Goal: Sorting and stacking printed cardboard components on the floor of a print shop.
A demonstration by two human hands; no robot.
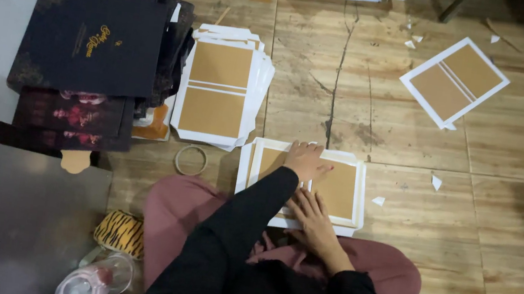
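Both hands lie flat and holding nothing on a white-and-brown card (340,190), the left hand (306,161) just beyond the right hand (312,213), a tape ring (191,159) to their left.

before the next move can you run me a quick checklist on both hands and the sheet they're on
1. Left hand flat on the top sheet: ok.
2. Right hand pressing the sheet's near edge: ok.
3. Sheet squared on the pile under it: cannot tell, hands cover it.
4. Tape ring within reach, left of the sheet: ok.
5. Floor free of scraps: not ok, white bits lie nearby.
6. Finished stack tidy: not ok, edges fanned.
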